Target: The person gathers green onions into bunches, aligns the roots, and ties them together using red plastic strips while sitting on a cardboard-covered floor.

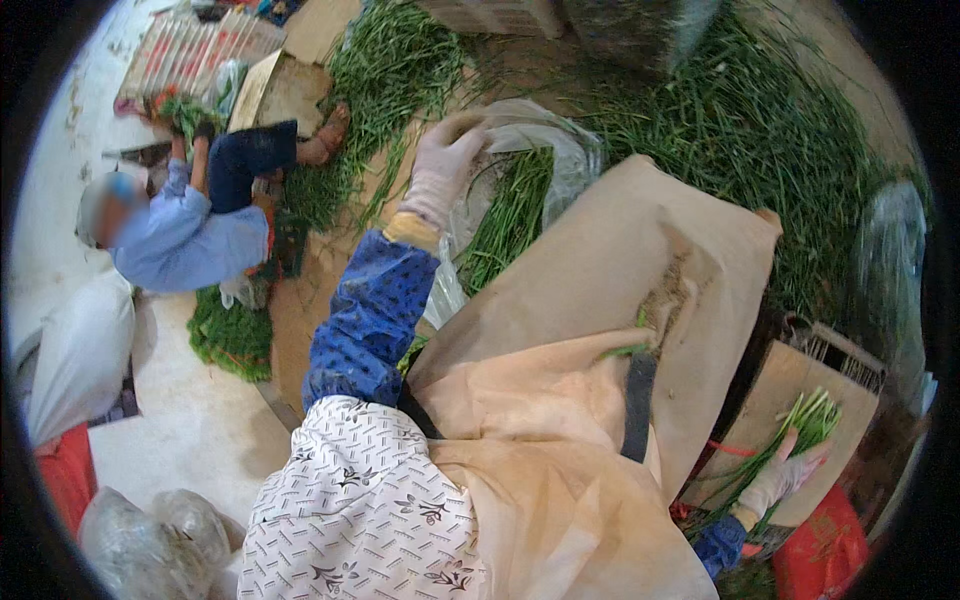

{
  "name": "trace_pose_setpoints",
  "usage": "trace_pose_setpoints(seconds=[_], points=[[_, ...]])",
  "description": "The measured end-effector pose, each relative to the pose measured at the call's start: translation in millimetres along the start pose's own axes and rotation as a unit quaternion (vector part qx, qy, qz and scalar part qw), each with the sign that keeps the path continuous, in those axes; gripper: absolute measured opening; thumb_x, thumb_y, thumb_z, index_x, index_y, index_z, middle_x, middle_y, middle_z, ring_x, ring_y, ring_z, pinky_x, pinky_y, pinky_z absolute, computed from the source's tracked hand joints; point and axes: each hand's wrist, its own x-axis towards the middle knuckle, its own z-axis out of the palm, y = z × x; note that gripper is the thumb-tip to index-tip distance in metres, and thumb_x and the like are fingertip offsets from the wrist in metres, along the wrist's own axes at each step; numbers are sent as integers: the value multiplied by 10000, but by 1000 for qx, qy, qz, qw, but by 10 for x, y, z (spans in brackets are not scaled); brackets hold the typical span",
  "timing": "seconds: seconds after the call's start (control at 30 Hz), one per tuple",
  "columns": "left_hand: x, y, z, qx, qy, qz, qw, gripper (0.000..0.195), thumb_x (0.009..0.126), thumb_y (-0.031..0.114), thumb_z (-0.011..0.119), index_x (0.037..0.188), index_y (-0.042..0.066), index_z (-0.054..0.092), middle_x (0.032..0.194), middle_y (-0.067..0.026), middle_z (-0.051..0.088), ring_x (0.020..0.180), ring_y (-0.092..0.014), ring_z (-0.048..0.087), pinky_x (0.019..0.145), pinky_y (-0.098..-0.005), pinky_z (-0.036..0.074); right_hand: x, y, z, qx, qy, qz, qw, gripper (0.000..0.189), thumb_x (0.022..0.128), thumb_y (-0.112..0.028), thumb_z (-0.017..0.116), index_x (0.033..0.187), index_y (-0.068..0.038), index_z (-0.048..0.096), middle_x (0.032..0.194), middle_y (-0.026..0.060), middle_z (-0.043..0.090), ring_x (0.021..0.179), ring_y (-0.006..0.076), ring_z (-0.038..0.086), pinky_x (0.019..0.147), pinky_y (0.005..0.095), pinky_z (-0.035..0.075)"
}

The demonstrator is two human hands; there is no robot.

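My left hand (444,161), in a pale knit glove, reaches forward to the rim of a clear plastic bag (574,154). Its fingertips are blurred, so a hold on the plastic cannot be made out. Long green stalks (510,210), chive-like, lie in the bag's opening. Off to my right, my gloved right hand (784,474) grips a bunch of green stalks (814,420), cut ends pointing away from me. That bunch is over a cardboard sheet (847,412). A tan apron (585,262) covers my lap, with soil and a few green scraps on it.
Loose green stalks heap up ahead right (720,135) and ahead left (397,56). At left, a seated person (187,232) handles greens beside a cardboard box (255,90). A white sack (82,352) and clear bags (150,540) lie left; a red bag (821,544) lies right.
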Motion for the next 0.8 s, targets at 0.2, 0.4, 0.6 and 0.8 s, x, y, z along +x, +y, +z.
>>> trace_pose_setpoints(seconds=[0.2,0.4,0.6,0.8], points=[[-214,-1734,-371,105,26,-260,959,473,816,246,692,1213,-1,620,1103,-149,684,1047,-227,637,904,-306,495,123,325,-13,197,-61,117,971,777,948,-444,567,1505,-14,238,1473,223,387,1295,321,451,1048,372,391],[140,-2331,138,257,-3,-206,944,758,734,440,720,1350,49,512,1314,-203,567,1221,-342,539,1037,-390,415,285,53,-411,39,-15,73,996,694,969,-406,540,1488,-19,289,1445,217,414,1252,329,477,1034,382,407],[1165,-2151,452,267,-51,-73,960,751,782,505,677,1354,51,503,1306,-221,562,1209,-370,534,1047,-421,401,597,-1395,-820,99,-136,-63,984,478,995,-261,502,1387,9,456,1388,172,496,1250,275,481,1046,372,387],[2093,-1040,638,331,-290,207,874,378,847,331,573,1174,155,647,1102,-168,651,1044,-333,611,881,-442,477,782,-3890,-431,164,-334,-267,889,416,927,-122,538,1317,24,532,1307,151,567,1206,244,526,1042,339,385]])
